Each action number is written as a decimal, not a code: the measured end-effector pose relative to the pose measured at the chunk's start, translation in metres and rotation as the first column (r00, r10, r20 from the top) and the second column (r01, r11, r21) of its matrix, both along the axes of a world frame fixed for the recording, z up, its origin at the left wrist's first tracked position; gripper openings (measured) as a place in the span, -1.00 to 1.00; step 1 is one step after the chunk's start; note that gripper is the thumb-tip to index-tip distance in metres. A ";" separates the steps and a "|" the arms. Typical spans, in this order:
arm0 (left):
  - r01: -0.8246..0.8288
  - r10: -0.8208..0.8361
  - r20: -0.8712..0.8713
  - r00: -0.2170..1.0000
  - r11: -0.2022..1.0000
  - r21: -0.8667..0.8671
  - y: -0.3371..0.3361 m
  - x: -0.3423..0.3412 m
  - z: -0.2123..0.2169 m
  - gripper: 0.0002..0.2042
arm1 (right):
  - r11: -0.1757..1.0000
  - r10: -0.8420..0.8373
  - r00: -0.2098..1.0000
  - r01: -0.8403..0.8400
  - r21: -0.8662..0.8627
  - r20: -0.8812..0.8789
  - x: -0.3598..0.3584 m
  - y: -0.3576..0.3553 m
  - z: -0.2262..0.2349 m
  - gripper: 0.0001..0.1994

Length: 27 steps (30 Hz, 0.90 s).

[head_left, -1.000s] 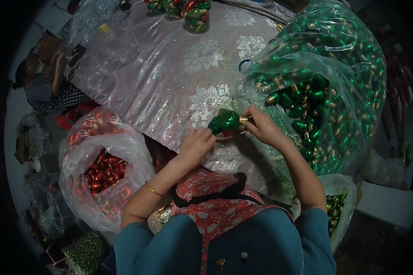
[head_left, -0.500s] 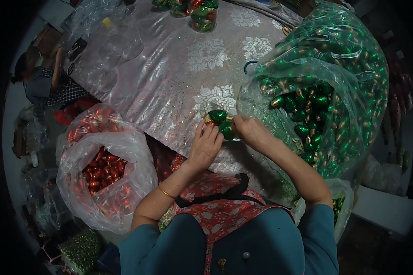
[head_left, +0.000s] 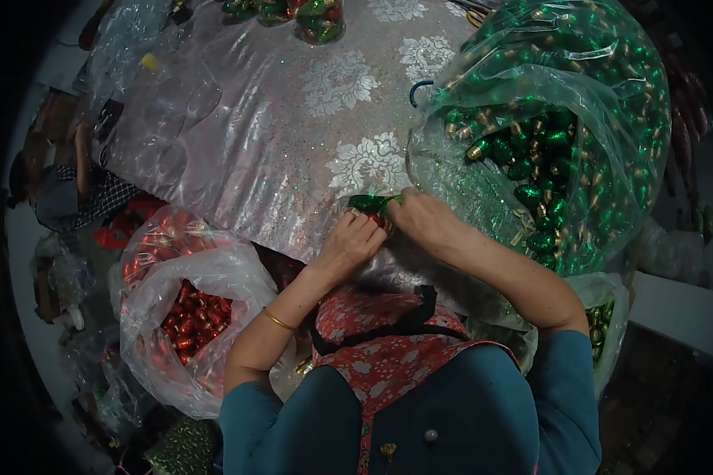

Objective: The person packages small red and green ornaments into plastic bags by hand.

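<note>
Green glittery ornaments (head_left: 364,203) at left hand (head_left: 352,241) and right hand (head_left: 421,217), shiny floral cloth (head_left: 293,162)

Right fingers (head_left: 405,207) have drawn in (nearer the left fingers (head_left: 364,228)).

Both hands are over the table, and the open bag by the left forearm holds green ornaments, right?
Not quite: the head view shows red ornaments in that bag, not green. The left hand and right hand are indeed over the table.
</note>
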State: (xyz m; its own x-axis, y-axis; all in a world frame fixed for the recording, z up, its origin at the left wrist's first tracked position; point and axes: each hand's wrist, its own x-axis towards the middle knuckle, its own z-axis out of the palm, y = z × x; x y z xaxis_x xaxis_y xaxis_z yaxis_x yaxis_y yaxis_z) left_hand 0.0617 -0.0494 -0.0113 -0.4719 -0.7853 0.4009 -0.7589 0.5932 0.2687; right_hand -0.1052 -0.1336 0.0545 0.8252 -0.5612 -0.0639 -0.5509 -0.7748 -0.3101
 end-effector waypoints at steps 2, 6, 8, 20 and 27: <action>0.022 -0.021 0.009 1.000 0.998 -0.056 -0.002 0.001 -0.001 -0.94 | 0.973 0.061 0.997 -0.050 0.224 -0.045 0.010 -0.002 -0.016 -0.85; 0.007 -0.006 0.016 1.000 1.000 -0.017 0.004 0.001 0.003 -0.95 | 0.954 0.041 0.984 0.014 0.301 -0.176 0.012 -0.006 -0.025 -0.85; -0.008 0.007 0.015 1.000 1.000 0.009 0.006 0.000 0.004 -0.95 | 0.958 0.012 0.973 0.056 0.281 -0.232 0.013 -0.006 -0.030 -0.85; -0.067 0.064 0.023 0.998 0.977 0.201 0.007 -0.008 0.008 -0.89 | 0.921 0.004 0.982 0.069 0.384 -0.187 0.020 -0.005 -0.063 -0.84; -0.022 -0.105 0.332 0.937 0.933 0.358 -0.008 -0.002 0.011 -0.77 | 0.845 -0.150 0.982 0.068 0.531 0.114 0.012 0.015 -0.067 -0.84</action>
State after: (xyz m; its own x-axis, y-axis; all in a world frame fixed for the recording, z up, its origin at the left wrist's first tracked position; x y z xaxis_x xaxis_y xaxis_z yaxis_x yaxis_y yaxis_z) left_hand 0.0598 -0.0573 -0.0005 -0.5645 -0.8207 -0.0881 -0.8177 0.5415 0.1954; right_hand -0.0932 -0.1190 -0.0125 0.7836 -0.5654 -0.2575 -0.5389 -0.4126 -0.7344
